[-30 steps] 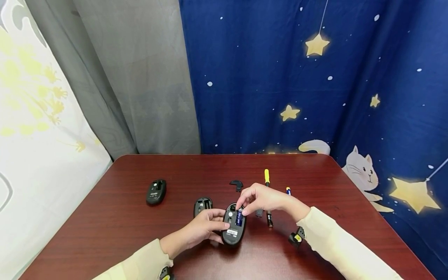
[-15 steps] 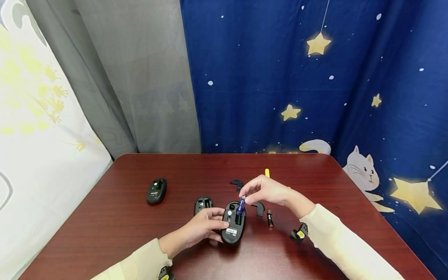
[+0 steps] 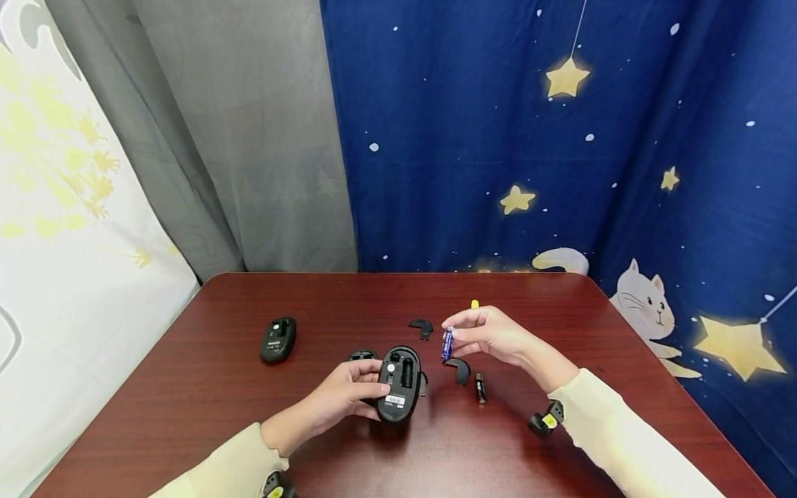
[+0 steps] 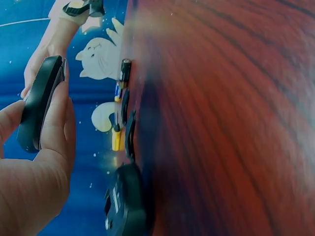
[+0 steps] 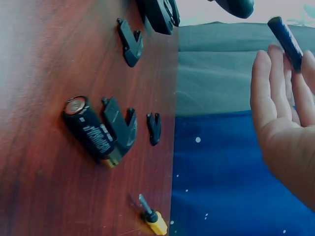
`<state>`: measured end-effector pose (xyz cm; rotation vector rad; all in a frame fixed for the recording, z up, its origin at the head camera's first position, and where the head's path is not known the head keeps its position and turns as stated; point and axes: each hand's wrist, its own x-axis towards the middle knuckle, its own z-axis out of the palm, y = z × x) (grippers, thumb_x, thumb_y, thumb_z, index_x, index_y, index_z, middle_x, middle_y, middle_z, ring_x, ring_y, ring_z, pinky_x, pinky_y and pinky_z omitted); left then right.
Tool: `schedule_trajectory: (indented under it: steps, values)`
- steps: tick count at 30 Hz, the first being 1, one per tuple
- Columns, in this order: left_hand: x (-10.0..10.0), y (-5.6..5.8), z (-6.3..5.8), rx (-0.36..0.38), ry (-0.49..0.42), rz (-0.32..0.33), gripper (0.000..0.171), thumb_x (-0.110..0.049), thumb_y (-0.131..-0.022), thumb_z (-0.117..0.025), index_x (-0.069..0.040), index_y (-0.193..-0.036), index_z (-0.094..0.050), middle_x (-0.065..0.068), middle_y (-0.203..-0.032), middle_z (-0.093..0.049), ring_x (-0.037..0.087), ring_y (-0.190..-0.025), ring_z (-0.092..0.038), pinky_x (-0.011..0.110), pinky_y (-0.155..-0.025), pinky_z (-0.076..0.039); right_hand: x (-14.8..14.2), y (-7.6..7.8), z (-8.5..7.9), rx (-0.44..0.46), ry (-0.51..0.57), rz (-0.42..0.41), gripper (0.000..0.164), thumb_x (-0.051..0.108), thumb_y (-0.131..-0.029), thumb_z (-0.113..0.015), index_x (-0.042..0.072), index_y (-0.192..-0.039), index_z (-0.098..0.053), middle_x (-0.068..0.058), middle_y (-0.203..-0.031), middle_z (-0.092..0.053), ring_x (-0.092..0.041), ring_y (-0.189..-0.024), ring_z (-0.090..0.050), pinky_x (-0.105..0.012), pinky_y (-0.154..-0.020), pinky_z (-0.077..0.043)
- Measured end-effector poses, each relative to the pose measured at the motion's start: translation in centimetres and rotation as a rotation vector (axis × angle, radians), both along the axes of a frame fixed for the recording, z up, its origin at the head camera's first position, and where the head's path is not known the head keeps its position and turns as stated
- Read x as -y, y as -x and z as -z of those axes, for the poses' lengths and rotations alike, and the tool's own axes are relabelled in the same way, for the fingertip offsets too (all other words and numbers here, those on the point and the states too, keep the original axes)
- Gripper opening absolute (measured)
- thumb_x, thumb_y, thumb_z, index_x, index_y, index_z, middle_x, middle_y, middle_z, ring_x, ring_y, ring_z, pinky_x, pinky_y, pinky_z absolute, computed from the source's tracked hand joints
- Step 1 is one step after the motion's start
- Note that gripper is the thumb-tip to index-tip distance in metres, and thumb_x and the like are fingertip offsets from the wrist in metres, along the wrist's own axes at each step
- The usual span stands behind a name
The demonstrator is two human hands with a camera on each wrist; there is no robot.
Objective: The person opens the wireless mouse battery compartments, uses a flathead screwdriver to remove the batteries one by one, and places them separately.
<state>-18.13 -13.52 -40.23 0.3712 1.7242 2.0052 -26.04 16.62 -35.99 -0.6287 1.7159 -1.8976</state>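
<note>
My left hand [image 3: 330,401] grips a black computer mouse [image 3: 398,404] with its underside up, thumb over the label side. A narrow battery slot in that underside lies open and bare. To the right, my right hand [image 3: 498,340] pinches a blue battery [image 3: 447,344] between thumb and fingers, apart from the mouse and above the table. In the right wrist view the battery [image 5: 285,42] sticks out past the fingertips, tilted. Close below this hand lie a curved black battery cover [image 3: 462,371] and a black battery [image 3: 480,388].
A second upturned mouse [image 3: 362,355] is partly hidden behind the held one, and another mouse [image 3: 278,340] lies farther left. Two more covers [image 3: 421,326] [image 3: 423,384] rest on the table [image 3: 205,394]. Behind the right hand is a yellow-handled screwdriver [image 5: 156,223], mostly hidden in the head view.
My right hand has lifted the blue battery out of the mouse's slot and carried it to the right. My left hand has shifted the mouse slightly left.
</note>
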Motion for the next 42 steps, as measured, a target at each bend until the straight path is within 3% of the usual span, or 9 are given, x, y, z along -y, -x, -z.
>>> schedule_trajectory:
  steps: [3, 6, 12, 20, 28, 33, 42]
  values:
    - [0.7, 0.0, -0.4, -0.014, 0.008, -0.011, 0.05, -0.004, -0.088, -0.066, 0.014, -0.131, -0.045, 0.019, -0.112, -0.065, 0.024, -0.091, -0.067, 0.04, -0.07, -0.058, -0.6, 0.0, 0.3, 0.045, 0.02, 0.061, 0.018, 0.001, -0.094, -0.061, 0.009, -0.106, -0.071, -0.015, -0.102, -0.064, -0.024, -0.088, -0.068, -0.046, -0.08, -0.055]
    - [1.6, 0.1, -0.7, -0.028, 0.007, -0.023, 0.051, -0.004, -0.089, -0.066, 0.013, -0.131, -0.045, 0.018, -0.111, -0.065, 0.024, -0.092, -0.067, 0.04, -0.071, -0.058, -1.2, -0.1, 0.6, 0.082, 0.028, 0.117, 0.021, 0.002, -0.095, -0.059, 0.004, -0.114, -0.068, -0.014, -0.105, -0.064, -0.023, -0.09, -0.068, -0.048, -0.083, -0.053]
    - [3.4, 0.1, -1.0, -0.05, -0.007, -0.057, 0.052, -0.004, -0.09, -0.064, 0.014, -0.132, -0.042, 0.017, -0.11, -0.065, 0.024, -0.091, -0.068, 0.042, -0.072, -0.058, -2.5, -0.5, 0.9, 0.141, -0.011, 0.227, 0.042, 0.005, -0.097, -0.056, -0.01, -0.135, -0.047, -0.013, -0.107, -0.061, -0.024, -0.097, -0.066, -0.046, -0.086, -0.052]
    - [6.2, 0.0, -0.8, -0.045, 0.016, -0.104, 0.056, -0.005, -0.092, -0.062, 0.016, -0.137, -0.035, 0.017, -0.113, -0.064, 0.026, -0.092, -0.068, 0.046, -0.076, -0.057, -4.6, -1.3, 2.0, 0.19, -0.013, 0.268, 0.052, 0.004, -0.1, -0.051, -0.017, -0.142, -0.029, -0.015, -0.108, -0.062, -0.021, -0.093, -0.067, -0.039, -0.086, -0.053]
    - [9.0, 0.2, -0.3, -0.044, 0.07, -0.16, 0.058, -0.005, -0.094, -0.06, 0.017, -0.139, -0.031, 0.017, -0.115, -0.064, 0.024, -0.097, -0.066, 0.048, -0.08, -0.055, -6.5, -2.0, 2.7, 0.192, -0.029, 0.262, 0.054, 0.0, -0.097, -0.055, -0.018, -0.141, -0.03, -0.009, -0.103, -0.064, -0.017, -0.092, -0.066, -0.038, -0.086, -0.053]
    - [10.4, 0.0, 0.1, -0.048, 0.115, -0.177, 0.06, -0.006, -0.095, -0.058, 0.02, -0.139, -0.027, 0.017, -0.114, -0.063, 0.023, -0.096, -0.066, 0.046, -0.078, -0.056, -7.1, -2.3, 3.4, 0.192, -0.069, 0.268, 0.056, -0.002, -0.095, -0.056, -0.019, -0.141, -0.029, -0.011, -0.108, -0.061, -0.016, -0.094, -0.064, -0.036, -0.086, -0.054]
    - [12.3, -0.3, 1.1, -0.051, 0.185, -0.19, 0.059, -0.006, -0.095, -0.058, 0.023, -0.136, -0.027, 0.012, -0.107, -0.065, 0.021, -0.09, -0.067, 0.043, -0.075, -0.057, -7.5, -3.0, 5.2, 0.208, -0.1, 0.365, 0.045, -0.004, -0.092, -0.06, -0.019, -0.132, -0.044, -0.01, -0.104, -0.066, -0.015, -0.088, -0.066, -0.038, -0.082, -0.056]
